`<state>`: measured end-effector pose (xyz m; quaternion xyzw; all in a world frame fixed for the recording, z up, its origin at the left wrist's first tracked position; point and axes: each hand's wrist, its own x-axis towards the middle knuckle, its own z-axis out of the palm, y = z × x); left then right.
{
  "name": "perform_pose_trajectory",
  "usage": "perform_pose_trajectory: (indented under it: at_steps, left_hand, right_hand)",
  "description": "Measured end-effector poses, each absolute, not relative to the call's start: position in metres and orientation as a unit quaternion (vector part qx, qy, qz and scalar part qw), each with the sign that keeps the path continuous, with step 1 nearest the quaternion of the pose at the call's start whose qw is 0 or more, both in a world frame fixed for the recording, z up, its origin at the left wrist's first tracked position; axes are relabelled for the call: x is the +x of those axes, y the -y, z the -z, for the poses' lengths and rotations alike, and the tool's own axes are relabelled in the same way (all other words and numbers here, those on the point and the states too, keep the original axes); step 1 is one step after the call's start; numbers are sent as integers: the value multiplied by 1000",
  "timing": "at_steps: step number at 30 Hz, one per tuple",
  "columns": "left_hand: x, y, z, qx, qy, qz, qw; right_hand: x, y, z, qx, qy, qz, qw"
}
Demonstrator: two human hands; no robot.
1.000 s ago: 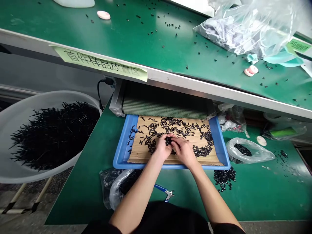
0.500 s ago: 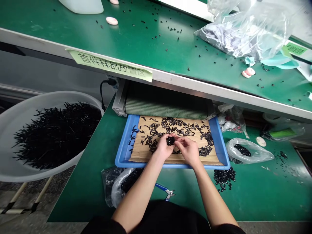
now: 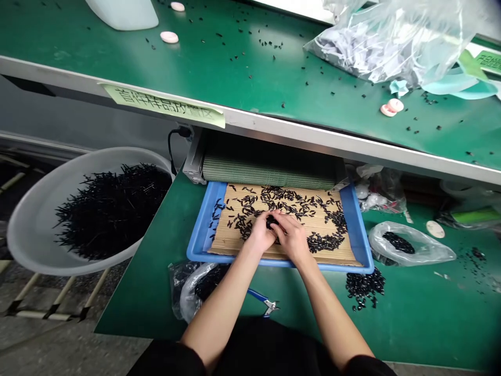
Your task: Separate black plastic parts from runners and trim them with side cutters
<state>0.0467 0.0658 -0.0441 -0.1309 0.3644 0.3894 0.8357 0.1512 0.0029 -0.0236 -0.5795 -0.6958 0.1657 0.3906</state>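
My left hand (image 3: 261,233) and my right hand (image 3: 291,237) meet over a ribbed cardboard sheet (image 3: 223,241) lying in a blue plastic tray (image 3: 199,245). Between my fingers is a small clump of black pieces (image 3: 271,222), mostly hidden by them. Many more short black pieces (image 3: 324,242) lie scattered across the cardboard, some forming a curved band near my right hand.
A white basin (image 3: 35,235) heaped with black pieces stands left. To the right lies a clear bag of black pieces (image 3: 410,248). Blue-handled pliers (image 3: 263,302) and another bag (image 3: 195,291) lie near my arms. A mesh belt (image 3: 266,172) runs beneath the green bench.
My hands have closed together around the black clump, which showed more openly half a second ago. The view has shifted slightly, and the tray sits a little further right.
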Motion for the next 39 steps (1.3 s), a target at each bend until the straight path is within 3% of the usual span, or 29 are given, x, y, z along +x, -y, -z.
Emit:
perform_pose_trajectory:
  at_steps: [9,15,26,39]
  left_hand:
    - [47,-64,38,-116,-362,-396,836]
    - [39,-63,41,-122,-375,-418,818]
    - [38,-68,54,-110,-412,-454,782]
    - [60,-93,47,-115,-427,-411,798]
  right_hand:
    - [146,7,32,-661,690,-161,247]
    - [186,13,23,-714,662,-111,196]
    - [210,-105,47,-727,666,-129,103]
    - [204,-81,42,-674,706,-156,153]
